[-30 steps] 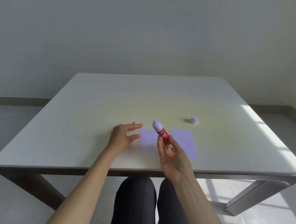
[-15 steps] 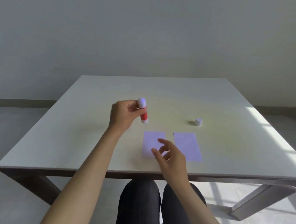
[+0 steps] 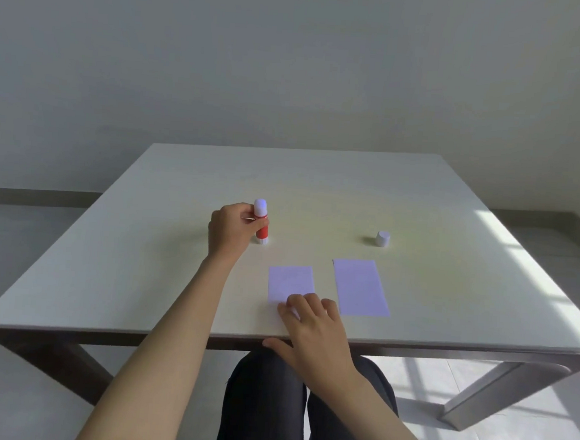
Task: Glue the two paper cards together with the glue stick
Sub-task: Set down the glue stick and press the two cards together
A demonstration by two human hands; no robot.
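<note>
Two pale lilac paper cards lie flat side by side near the table's front edge: the left card point(image 3: 289, 281) and the right card point(image 3: 359, 286). A red glue stick point(image 3: 261, 226) with its white glue tip exposed stands upright on the table, left of and behind the cards. My left hand point(image 3: 231, 231) grips it around the middle. My right hand point(image 3: 312, 324) rests at the table's front edge, fingertips pressing on the near end of the left card and hiding that part. The glue stick's white cap point(image 3: 382, 239) stands apart, behind the right card.
The white table point(image 3: 141, 261) has its front edge just under my right palm. Sunlight falls across its right side. My dark-trousered legs sit below the front edge. A plain wall stands beyond the far edge.
The glue stick passed from my right hand to my left, which carried it left and stood it on the table. My right hand dropped onto the left card's near end.
</note>
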